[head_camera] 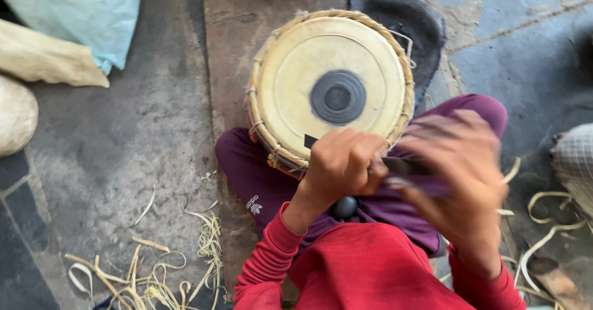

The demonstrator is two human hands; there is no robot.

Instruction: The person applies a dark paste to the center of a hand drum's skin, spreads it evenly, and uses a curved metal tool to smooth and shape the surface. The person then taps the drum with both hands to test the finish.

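A round hand drum with a pale skin head and a black centre spot rests upright between my legs, its rim laced with pale straps. My left hand is closed around a dark flat blade, whose tip pokes out over the drum's near edge. My right hand is blurred with motion and lies over the blade's other end, right of the left hand. A small dark round object sits in my lap under the left wrist.
I sit on a brown board on a grey floor. Pale strap shavings litter the floor at the lower left and right. A light blue bag, tan sacks and a dark cloth lie around.
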